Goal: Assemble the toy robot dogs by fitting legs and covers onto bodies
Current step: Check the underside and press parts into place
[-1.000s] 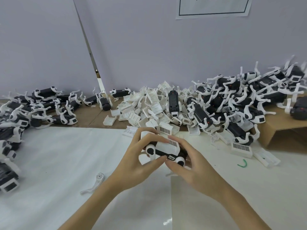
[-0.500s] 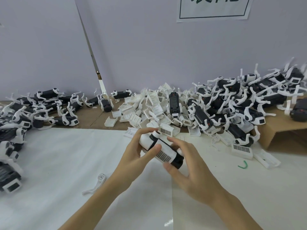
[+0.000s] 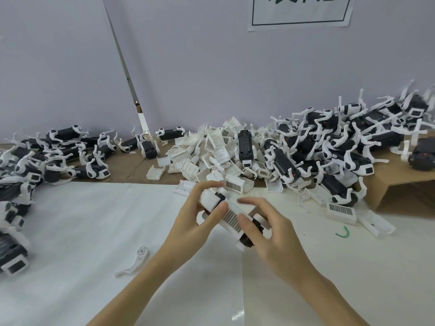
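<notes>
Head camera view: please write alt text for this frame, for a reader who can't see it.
Two bare hands, left and right, hold a black-and-white toy dog body above a white table. A loose white leg lies near the left wrist. Behind are a heap of white covers and piles of toy dogs.

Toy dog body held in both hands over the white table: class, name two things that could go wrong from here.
1. The left hand and right hand hold the toy dog body only by its ends, in the air; it might slip and drop.
2. The loose leg lies near the left forearm, which could sweep it away.
</notes>
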Available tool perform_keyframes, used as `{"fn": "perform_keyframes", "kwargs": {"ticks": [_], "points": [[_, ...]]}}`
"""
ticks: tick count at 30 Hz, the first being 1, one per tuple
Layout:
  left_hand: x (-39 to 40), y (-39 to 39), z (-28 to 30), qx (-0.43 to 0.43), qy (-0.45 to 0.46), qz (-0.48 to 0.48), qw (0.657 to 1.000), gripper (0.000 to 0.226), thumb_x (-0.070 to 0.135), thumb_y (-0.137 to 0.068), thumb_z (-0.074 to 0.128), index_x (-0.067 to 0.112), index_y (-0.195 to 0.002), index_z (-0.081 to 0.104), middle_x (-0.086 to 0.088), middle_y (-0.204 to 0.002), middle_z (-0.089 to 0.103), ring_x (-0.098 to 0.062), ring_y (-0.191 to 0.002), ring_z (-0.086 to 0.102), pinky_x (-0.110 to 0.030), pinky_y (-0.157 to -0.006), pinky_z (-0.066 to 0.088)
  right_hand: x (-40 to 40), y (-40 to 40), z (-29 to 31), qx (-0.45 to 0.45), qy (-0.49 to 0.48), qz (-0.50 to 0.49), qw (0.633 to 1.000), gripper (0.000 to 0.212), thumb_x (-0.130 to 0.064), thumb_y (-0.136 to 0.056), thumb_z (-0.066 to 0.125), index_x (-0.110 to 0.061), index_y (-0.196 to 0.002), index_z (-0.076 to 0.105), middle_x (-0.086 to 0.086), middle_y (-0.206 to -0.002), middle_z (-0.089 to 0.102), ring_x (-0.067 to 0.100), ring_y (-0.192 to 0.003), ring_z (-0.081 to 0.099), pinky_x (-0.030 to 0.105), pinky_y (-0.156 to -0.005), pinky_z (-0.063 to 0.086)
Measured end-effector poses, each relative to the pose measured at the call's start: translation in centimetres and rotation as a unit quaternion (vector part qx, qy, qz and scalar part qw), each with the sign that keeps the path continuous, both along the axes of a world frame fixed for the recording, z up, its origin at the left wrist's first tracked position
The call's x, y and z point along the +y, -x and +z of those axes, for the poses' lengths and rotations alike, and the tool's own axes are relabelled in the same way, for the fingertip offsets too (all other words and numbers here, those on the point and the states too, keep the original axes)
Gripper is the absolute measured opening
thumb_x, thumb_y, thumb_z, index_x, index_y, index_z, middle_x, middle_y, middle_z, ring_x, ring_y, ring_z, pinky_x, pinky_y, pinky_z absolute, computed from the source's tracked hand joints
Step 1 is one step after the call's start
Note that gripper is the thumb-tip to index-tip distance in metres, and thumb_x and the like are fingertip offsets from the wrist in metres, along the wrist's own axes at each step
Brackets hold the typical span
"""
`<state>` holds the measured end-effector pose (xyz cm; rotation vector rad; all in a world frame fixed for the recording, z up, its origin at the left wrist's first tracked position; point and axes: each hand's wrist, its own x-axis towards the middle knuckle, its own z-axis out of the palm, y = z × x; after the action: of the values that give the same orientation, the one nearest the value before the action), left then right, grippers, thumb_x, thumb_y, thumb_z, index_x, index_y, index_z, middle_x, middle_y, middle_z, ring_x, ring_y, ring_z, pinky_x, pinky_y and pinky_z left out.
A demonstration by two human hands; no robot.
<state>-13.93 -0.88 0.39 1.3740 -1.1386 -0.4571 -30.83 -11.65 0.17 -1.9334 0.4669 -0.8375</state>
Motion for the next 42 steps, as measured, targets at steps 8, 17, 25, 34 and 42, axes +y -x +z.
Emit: {"fn": "perform_keyframes", "kwargs": {"ticks": [8,17,25,34,42], "points": [[0.6,-0.3,0.1,-0.185,-0.077,-0.023,0.979,0.048,0.063,-0.094,0.062,0.048,-0.140,0.057,0.015,-0.141,0.046,-0.011,-0.139,0.046,-0.016,-0.110,0.037,-0.7,0.1,2.1,-0.019,-0.553,0.070,0.830,0.026,-0.026,-0.100,0.055,-0.008,-0.082,0.063,0.005,-0.057,0.047,0.017,-0.045,0.046,0.038,-0.070,0.051],[0.4,0.9,0.0,-0.064,-0.019,-0.056,0.996,0.031,0.033,-0.095,0.073,0.032,-0.124,0.065,0.000,-0.118,0.060,-0.027,-0.106,0.064,-0.043,-0.088,0.060,-1.4,0.3,1.7,-0.003,-0.574,0.170,0.801,0.029,-0.030,-0.089,0.076,-0.002,-0.094,0.074,0.015,-0.079,0.054,0.024,-0.061,0.050,0.039,-0.071,0.052],[0.2,1.0,0.1,-0.071,0.026,-0.041,0.996,0.030,0.035,-0.093,0.074,0.033,-0.122,0.066,0.007,-0.122,0.056,-0.024,-0.116,0.061,-0.033,-0.091,0.057,-1.4,0.1,1.3,-0.020,-0.515,0.125,0.848,0.032,-0.038,-0.088,0.070,-0.008,-0.090,0.079,0.015,-0.085,0.066,0.024,-0.072,0.062,0.044,-0.090,0.056],[-0.2,0.5,0.2,-0.027,-0.026,0.055,0.998,0.053,0.061,-0.093,0.070,0.040,-0.138,0.053,0.028,-0.121,0.068,-0.001,-0.121,0.063,-0.026,-0.106,0.048,-1.1,-0.1,0.3,-0.053,-0.237,0.010,0.970,0.046,-0.021,-0.088,0.082,-0.029,-0.130,0.065,0.003,-0.114,0.075,0.018,-0.104,0.072,0.037,-0.089,0.056],[0.0,0.0,0.0,-0.054,0.024,0.099,0.993,0.026,0.038,-0.090,0.079,0.026,-0.109,0.067,0.014,-0.111,0.075,-0.010,-0.118,0.067,-0.020,-0.100,0.048,-1.2,0.0,0.6,-0.016,-0.119,0.007,0.993,0.052,-0.008,-0.091,0.078,-0.036,-0.132,0.065,-0.005,-0.113,0.077,0.012,-0.113,0.070,0.041,-0.106,0.052]]}}
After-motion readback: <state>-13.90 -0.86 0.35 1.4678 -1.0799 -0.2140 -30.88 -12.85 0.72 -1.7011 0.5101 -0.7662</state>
